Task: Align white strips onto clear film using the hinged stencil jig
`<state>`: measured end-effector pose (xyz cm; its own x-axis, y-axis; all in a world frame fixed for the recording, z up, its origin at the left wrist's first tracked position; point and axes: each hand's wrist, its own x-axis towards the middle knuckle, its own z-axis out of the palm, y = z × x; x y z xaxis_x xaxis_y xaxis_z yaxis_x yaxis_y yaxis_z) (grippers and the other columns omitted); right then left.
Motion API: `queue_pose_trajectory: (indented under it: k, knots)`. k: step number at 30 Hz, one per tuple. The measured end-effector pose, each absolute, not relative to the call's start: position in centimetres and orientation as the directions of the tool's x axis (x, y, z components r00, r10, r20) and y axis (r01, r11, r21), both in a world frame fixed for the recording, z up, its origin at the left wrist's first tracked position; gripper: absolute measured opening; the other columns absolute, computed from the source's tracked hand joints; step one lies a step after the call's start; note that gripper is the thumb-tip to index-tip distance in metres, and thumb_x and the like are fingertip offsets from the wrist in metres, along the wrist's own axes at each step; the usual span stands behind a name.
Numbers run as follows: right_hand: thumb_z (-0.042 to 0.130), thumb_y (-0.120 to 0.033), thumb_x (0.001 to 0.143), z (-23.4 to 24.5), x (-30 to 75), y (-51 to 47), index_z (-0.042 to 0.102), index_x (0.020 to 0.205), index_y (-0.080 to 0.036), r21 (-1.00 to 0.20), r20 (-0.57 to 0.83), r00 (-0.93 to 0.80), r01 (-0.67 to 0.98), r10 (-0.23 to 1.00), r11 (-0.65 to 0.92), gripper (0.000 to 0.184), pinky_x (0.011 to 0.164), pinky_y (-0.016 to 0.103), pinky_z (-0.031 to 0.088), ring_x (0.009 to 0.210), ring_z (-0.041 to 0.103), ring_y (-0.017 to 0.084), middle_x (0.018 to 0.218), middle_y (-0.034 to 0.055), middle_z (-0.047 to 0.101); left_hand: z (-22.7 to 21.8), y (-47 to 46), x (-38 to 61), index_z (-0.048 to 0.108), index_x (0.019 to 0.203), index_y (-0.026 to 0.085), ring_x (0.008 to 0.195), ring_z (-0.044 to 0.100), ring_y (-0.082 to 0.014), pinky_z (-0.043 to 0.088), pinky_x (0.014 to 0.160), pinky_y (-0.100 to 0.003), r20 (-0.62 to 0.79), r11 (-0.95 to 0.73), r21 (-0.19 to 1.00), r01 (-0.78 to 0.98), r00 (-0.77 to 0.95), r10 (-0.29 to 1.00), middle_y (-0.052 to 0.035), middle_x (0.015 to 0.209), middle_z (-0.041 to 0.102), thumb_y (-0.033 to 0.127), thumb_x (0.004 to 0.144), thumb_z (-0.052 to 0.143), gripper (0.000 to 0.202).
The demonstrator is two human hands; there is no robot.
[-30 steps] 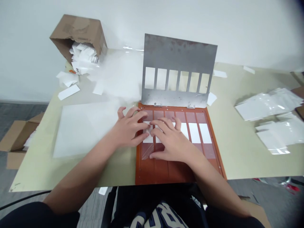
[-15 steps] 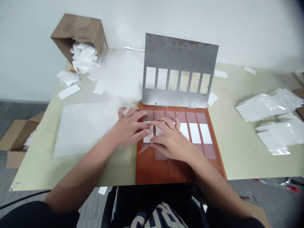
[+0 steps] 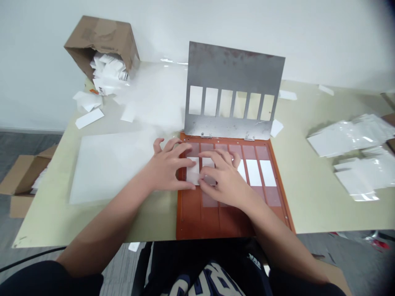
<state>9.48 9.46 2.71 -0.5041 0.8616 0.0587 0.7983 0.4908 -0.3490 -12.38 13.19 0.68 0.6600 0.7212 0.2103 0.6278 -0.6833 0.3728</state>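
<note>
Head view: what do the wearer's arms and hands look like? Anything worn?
The left hand and right hand are bare: no gloves, rings or watch visible. The forearms are uncovered. A dark sleeve shows on the left upper arm at the bottom edge. The dark top carries white lettering.

Right hand [image 3: 228, 183] covers part of orange tray [image 3: 216, 222]; pouch pile [image 3: 348, 137] cut off by right edge.

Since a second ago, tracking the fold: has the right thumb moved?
Yes: the thumb of the right hand slid up the orange tray toward the hinged metal plate.
</note>
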Motion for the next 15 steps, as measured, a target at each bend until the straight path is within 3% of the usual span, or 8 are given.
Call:
queue_pose_trajectory:
  k: [4, 9, 15]
  knots:
    - [0.058, -0.030, 0.088, 2.77, 9.57, 9.55, 0.068, 0.079, -0.025, -0.358, 0.070, -0.488, 0.802, 0.870, 0.478, 0.015, 0.099, 0.052, 0.021, 0.126, 0.043, 0.031, 0.134, 0.0040, 0.057, 0.67, 13.23, -12.24, 0.071, 0.092, 0.028, 0.121, 0.044, -0.0345, 0.014, 0.103, -0.058, 0.201, -0.673, 0.379, 0.635, 0.653, 0.730, -0.0076, 0.126, 0.061, 0.064, 0.076, 0.066, 0.040]
    - [0.055, -0.037, 0.093, 2.84, 9.56, 9.76, 0.068, 0.085, -0.027, -0.388, 0.079, -0.466, 0.800, 0.881, 0.458, 0.019, 0.098, 0.049, 0.021, 0.123, 0.045, 0.029, 0.132, 0.0030, 0.059, 0.59, 13.25, -12.30, 0.072, 0.094, 0.029, 0.122, 0.043, -0.0345, 0.013, 0.101, -0.058, 0.181, -0.667, 0.386, 0.637, 0.657, 0.732, -0.0083, 0.127, 0.060, 0.067, 0.078, 0.062, 0.042]
    - [0.053, -0.033, 0.094, 2.28, 9.25, 9.89, 0.068, 0.081, -0.026, -0.338, 0.100, -0.444, 0.827, 0.890, 0.450, 0.021, 0.099, 0.052, 0.017, 0.121, 0.046, 0.029, 0.130, 0.0024, 0.063, 0.62, 13.26, -12.40, 0.071, 0.097, 0.030, 0.125, 0.042, -0.0351, 0.012, 0.103, -0.059, 0.150, -0.660, 0.386, 0.644, 0.662, 0.734, -0.0076, 0.130, 0.059, 0.067, 0.077, 0.065, 0.043]
